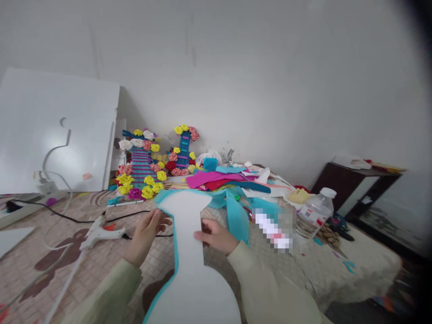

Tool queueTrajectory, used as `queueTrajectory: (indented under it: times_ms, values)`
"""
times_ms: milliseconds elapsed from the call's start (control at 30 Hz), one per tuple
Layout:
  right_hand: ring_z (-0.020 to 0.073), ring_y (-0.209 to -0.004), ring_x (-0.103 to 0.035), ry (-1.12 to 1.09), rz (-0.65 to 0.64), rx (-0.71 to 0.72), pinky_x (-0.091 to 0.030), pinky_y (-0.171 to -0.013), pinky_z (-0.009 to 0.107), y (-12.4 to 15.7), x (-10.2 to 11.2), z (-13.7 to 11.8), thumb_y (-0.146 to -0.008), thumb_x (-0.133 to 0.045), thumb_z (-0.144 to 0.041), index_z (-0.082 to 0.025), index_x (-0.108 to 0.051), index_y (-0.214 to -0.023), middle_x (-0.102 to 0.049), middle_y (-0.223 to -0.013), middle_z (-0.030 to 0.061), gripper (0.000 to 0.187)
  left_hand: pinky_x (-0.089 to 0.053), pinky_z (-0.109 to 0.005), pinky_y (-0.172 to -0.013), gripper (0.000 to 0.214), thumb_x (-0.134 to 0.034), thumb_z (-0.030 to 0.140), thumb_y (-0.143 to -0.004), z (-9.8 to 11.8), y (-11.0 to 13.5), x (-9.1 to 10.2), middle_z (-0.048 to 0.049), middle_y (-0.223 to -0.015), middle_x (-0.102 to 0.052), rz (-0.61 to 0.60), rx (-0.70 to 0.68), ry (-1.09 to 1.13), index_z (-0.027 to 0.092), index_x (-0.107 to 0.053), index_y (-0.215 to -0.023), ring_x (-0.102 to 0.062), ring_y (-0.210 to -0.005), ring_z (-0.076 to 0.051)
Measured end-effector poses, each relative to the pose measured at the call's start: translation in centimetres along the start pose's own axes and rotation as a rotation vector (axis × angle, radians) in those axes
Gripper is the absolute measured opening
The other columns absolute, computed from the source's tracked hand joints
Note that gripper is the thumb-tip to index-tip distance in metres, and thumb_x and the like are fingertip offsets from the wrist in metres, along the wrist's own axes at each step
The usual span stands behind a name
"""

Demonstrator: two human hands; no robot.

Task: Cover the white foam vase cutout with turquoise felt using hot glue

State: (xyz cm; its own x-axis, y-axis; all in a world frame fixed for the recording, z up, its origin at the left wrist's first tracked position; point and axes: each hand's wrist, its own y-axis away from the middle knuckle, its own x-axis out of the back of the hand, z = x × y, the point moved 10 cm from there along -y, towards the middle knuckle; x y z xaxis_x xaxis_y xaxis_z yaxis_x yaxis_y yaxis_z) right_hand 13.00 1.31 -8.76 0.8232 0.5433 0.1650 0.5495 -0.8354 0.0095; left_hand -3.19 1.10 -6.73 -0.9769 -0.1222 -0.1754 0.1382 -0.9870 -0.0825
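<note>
A tall white foam cut-out [191, 265] with a rounded top and a turquoise felt strip [175, 252] along its left edge stands between my hands. My left hand [146, 235] pinches the strip against the cut-out's upper left edge, fingers closed. My right hand [216, 235] grips the narrow neck of the cut-out from the right, thumb in front. A loose length of turquoise felt [236, 216] trails off to the right behind it.
A white glue gun [97, 233] with a black cord lies left of my left hand. Behind are two flower-covered stick towers [141, 164], a pile of coloured felt [222, 179], a water bottle [315, 211], white foam boards [57, 130] and a dark side table [354, 180].
</note>
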Motion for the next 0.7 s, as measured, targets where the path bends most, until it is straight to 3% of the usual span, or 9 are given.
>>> queueTrajectory:
  times_ms: [167,333,700]
  values:
    - [0.0079,-0.050,-0.038,0.070,0.172,0.090,-0.029,-0.045,0.019,-3.0,1.2,-0.3,-0.072,-0.051,-0.039,-0.018,-0.046,-0.068,-0.041,-0.057,-0.0048,0.023,-0.036,-0.021,-0.052,0.029,-0.054,0.044,-0.070,-1.3,-1.8,1.1,0.0010,-0.063,-0.057,0.052,-0.062,0.028,0.015,-0.053,-0.074,-0.052,-0.059,-0.011]
    - [0.0075,-0.049,-0.033,-0.019,0.158,0.076,-0.024,-0.044,0.020,-5.3,0.4,1.2,-0.070,-0.052,-0.044,-0.017,-0.040,-0.059,-0.037,-0.053,-0.0057,0.031,-0.037,-0.021,-0.054,0.026,-0.059,0.040,-0.067,-2.3,-2.5,2.8,0.0019,-0.057,-0.056,0.136,-0.084,-0.017,0.015,-0.053,-0.071,-0.050,-0.056,-0.010]
    - [0.0082,-0.047,-0.032,-0.014,0.122,0.013,-0.022,-0.044,0.022,-3.5,-0.9,2.6,-0.068,-0.051,-0.050,-0.019,-0.037,-0.056,-0.036,-0.050,-0.0055,0.036,-0.037,-0.021,-0.052,0.024,-0.059,0.036,-0.067,-4.1,-2.5,3.2,0.0035,-0.055,-0.050,0.161,0.008,-0.051,0.015,-0.049,-0.064,-0.048,-0.054,-0.010]
